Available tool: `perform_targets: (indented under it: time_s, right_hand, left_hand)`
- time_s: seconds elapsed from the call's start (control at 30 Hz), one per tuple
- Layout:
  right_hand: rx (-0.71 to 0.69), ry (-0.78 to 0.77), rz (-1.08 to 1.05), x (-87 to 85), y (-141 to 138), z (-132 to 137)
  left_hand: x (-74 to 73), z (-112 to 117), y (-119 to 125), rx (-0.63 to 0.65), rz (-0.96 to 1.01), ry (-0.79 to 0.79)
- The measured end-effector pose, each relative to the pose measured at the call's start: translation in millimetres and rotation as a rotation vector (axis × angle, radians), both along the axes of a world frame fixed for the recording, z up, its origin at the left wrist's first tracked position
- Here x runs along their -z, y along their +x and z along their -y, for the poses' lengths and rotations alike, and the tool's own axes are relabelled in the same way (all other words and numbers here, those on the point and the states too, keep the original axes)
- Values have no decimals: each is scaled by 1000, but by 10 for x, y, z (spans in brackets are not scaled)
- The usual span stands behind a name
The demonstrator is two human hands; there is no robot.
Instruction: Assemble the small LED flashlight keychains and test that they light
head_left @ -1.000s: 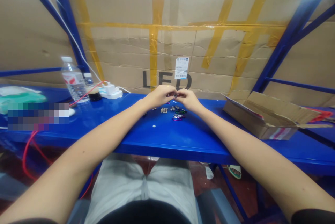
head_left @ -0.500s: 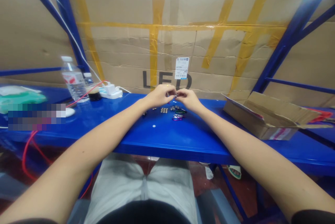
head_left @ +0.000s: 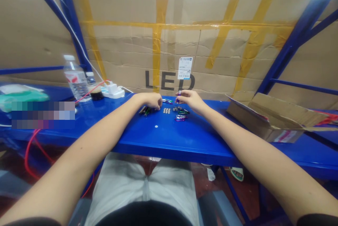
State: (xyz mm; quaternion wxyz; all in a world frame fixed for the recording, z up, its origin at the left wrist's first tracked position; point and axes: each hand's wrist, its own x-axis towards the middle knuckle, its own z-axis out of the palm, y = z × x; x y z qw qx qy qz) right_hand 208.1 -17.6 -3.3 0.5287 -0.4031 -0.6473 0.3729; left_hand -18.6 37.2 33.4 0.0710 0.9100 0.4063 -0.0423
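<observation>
Presently, a small purple piece (head_left: pixel 179 98) is pinched upright by the thumb and fingers of the right hand (head_left: pixel 192 99), over the far part of the blue table (head_left: pixel 169 136). Bearings taken from it: at 9 o'clock the left hand (head_left: pixel 152 100) is seen with fingers curled; whether anything is gripped cannot be told. Small metal pieces (head_left: pixel 166 110) are set in rows toward 7 o'clock; coloured clips (head_left: pixel 181 117) are laid at 6. An open cardboard box (head_left: pixel 264 124) is noted between 3 and 4.
</observation>
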Motion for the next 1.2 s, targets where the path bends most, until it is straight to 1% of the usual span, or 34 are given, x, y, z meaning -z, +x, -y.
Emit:
perform_targets:
  time_s: [0.1,0.17,0.23,0.37,0.5,0.67,0.9,1.1,1.2]
  right_hand:
    - [-118,-199,-133,-43,-38,77]
    - [-165,-226,-164,-60,-49,104]
    - [-151,-163,-124,-60,-48,105]
    - [-68,-2,67,-42,-42,79]
    - [-59,55,193,-50,-59,86]
    - [-73,92,256,-57,-72,96]
    - [-67,99,251,-38,-62,83]
    - [-67,112,264,-35,-60,79]
    - [-58,117,262,-34,-64,79]
  left_hand:
    - [7,-5,16,15,-25,7]
    - [7,-12,17,29,-33,9]
    - [4,-20,9,34,-36,2]
    - [-12,-30,-7,36,-62,-8]
    - [-22,-34,-8,42,-94,8]
    - [-3,-62,-10,30,-94,31]
    - [42,-127,-58,-20,-17,65]
    - [49,-173,-95,-61,-22,60]
    - [63,-213,-115,-55,-15,69]
